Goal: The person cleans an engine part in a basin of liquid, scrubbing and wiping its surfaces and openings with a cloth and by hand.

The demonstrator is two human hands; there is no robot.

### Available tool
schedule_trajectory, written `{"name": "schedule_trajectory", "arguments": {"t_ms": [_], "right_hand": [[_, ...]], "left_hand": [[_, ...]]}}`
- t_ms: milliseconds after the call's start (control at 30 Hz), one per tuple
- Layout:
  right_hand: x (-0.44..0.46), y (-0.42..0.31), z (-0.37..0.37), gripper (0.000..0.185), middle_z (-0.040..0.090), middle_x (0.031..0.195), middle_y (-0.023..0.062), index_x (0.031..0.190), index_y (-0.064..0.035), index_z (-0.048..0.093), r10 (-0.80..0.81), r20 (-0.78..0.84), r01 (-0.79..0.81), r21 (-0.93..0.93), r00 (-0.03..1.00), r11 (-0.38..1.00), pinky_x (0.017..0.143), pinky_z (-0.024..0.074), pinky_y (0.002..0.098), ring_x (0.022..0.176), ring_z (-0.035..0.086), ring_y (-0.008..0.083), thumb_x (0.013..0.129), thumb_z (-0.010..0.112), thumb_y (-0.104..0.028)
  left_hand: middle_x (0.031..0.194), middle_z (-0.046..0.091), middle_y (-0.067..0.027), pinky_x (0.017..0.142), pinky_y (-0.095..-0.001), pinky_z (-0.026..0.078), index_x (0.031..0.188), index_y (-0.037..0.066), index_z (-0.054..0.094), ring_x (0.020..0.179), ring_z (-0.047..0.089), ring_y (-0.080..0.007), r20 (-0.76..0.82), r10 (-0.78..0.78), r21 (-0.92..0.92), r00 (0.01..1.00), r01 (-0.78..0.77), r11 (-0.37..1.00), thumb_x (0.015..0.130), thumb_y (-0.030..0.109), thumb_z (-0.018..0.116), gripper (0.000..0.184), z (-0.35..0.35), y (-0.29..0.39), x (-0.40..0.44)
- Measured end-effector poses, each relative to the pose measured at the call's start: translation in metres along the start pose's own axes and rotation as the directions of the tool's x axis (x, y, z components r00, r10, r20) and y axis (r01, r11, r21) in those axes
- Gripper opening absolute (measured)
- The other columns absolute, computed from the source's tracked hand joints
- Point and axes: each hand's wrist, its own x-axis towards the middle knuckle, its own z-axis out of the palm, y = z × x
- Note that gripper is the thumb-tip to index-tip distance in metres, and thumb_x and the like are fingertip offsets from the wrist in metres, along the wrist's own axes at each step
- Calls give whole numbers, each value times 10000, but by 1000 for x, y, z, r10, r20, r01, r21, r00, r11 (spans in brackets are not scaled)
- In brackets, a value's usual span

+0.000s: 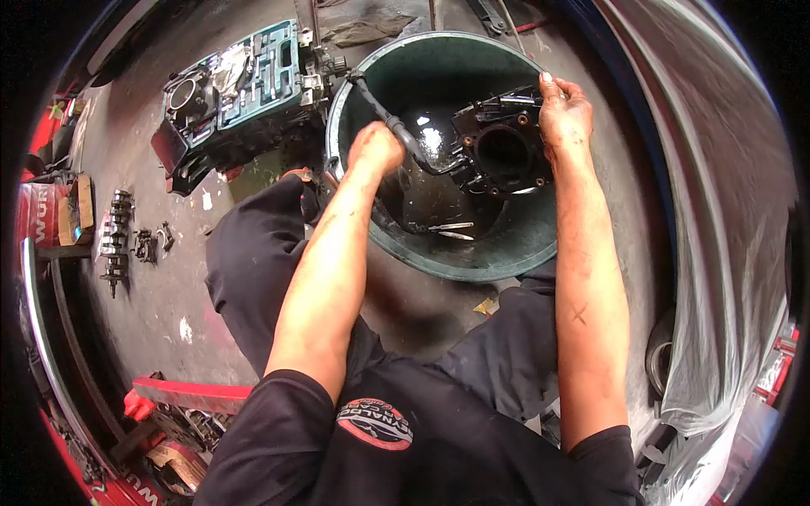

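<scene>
Engine part point(498, 122) sits over the tub point(506, 263), toward its right rim — right hand point(564, 118) grasping its edge, left hand point(377, 150) curled beside a dark tube point(408, 141), its hold unclear. Seemingly a steadying step; turning the part calls for firm right fingers.

the tub point(472, 271) sits on the floor point(190, 270) before the person point(472, 438), the housing point(496, 121) above its right half, a hose point(410, 142) running left from the housing. left of the tub stands an engine block point(266, 142) with a tool case point(287, 72) on top. a crankshaft point(116, 240) lies farther left, plastic sheeting point(726, 219) far right.
</scene>
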Motion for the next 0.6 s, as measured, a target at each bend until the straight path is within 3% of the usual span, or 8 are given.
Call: {"name": "schedule_trajectory", "arguments": {"t_ms": [67,100,167,267,433,533,567,600], "right_hand": [[4,5,-1,498,614,1157,283,1123,-19,679,-92,24,93,-93,996,991,978,458,450,1099,611,393,900,672,-464],[5,8,-5,517,596,1169,288,1131,-24,675,-167,44,172,-132,985,976,982,453,459,1110,598,405,908,651,-489],[7,10,-6,535,581,1177,293,1136,-32,671,-245,55,251,-187,968,950,985,450,468,1118,586,419,919,622,-518],[-2,2,-4,530,584,1174,293,1129,-36,670,-253,18,251,-217,967,943,980,452,471,1106,589,426,925,605,-520],[-1,8,8,555,676,1039,281,1080,15,693,-326,-77,300,-240,942,923,961,469,469,1071,624,425,919,597,-508],[8,14,3,536,668,1035,287,1078,4,694,-398,-22,384,-220,917,897,960,467,465,1076,616,425,922,603,-500],[7,12,0,472,633,1074,252,1109,-9,666,-340,-2,332,-218,940,918,958,464,463,1071,606,407,934,604,-443],[-4,0,-3,412,598,1113,218,1139,-22,638,-282,17,279,-215,959,936,956,461,461,1067,596,389,947,605,-385]], "left_hand": [[1152,679,-218,952,-441,522,1054,19,709,1111,648,-365,-85,-45,-163,995,31,986,859,284,634,337,-42,19,-21],[985,697,-240,852,-476,531,925,18,699,997,668,-402,-200,39,-136,979,-67,988,848,197,608,215,-52,21,-29],[984,696,-246,848,-469,527,948,7,693,994,668,-405,-298,165,-114,940,-206,972,838,174,610,216,-42,14,-18],[989,698,-248,859,-438,526,980,16,702,991,676,-391,-295,113,-345,949,-216,913,825,154,619,224,5,-6,-1],[969,719,-196,855,-425,526,930,30,701,967,698,-333,-111,-166,-579,980,72,812,818,272,745,270,36,-4,-28],[1013,718,-195,879,-426,515,970,25,706,1009,681,-343,-113,-213,-467,971,137,874,811,341,772,360,45,-8,-16],[1045,720,-162,886,-396,527,1006,93,732,1019,683,-338,-138,-204,-350,969,145,925,863,413,637,363,69,-22,8],[1064,718,-154,907,-394,525,1054,103,724,1052,672,-336,-127,-255,-341,959,200,919,877,424,618,382,56,-12,1]]}}
